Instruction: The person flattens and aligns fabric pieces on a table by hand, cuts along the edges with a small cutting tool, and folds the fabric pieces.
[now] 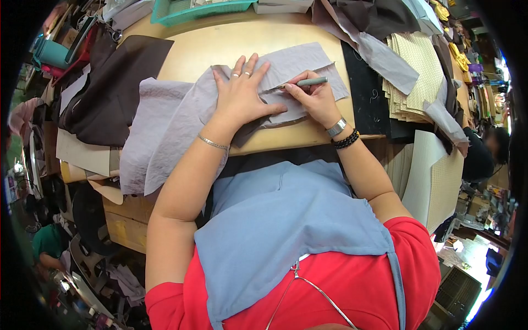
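My left hand [245,93] lies flat with its fingers spread on a light grey-mauve fabric [181,113], which spreads over the wooden table [192,52] and hangs past its front edge. To the right, my right hand [316,96] is closed round a grey pen [312,81]. The pen's tip end points left, at a slit or edge in the fabric between my hands. A darker layer shows from under the cloth near my left thumb. Whether the tip touches the cloth is too small to tell.
Dark brown fabric [129,82] lies at the left. A teal basket [203,12] stands at the back. At the right are a black strip [366,88], stacked cream quilted sheets [410,60] and grey scraps [388,66]. Another person [481,154] is at the far right, another at lower left.
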Action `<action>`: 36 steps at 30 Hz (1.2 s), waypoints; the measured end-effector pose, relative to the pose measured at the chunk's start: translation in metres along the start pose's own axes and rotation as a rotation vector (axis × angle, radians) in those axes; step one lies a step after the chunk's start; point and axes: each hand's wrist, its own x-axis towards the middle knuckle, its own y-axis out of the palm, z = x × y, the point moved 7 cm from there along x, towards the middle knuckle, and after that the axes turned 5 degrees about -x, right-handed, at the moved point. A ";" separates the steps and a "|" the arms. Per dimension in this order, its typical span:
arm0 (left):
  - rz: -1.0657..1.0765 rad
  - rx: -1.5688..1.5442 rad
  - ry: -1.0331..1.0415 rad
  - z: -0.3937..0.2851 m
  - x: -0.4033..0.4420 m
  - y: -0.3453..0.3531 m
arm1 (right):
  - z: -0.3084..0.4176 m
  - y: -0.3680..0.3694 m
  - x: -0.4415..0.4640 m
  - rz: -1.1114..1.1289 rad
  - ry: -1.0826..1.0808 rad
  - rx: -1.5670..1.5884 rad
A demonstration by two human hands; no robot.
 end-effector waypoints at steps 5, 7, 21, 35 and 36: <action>0.010 0.012 0.002 0.000 0.000 0.001 | 0.002 -0.002 0.003 0.126 0.113 0.138; 0.014 0.007 -0.005 0.000 0.001 0.001 | 0.002 -0.001 0.001 0.222 0.207 0.263; -0.008 0.041 -0.021 0.006 -0.016 -0.005 | -0.006 -0.005 -0.013 -0.123 0.120 0.246; -0.001 0.011 -0.036 0.009 -0.017 -0.005 | -0.006 0.003 -0.011 -0.064 0.023 0.150; 0.000 0.009 -0.035 0.009 -0.017 -0.005 | -0.006 0.004 -0.010 -0.058 0.025 0.132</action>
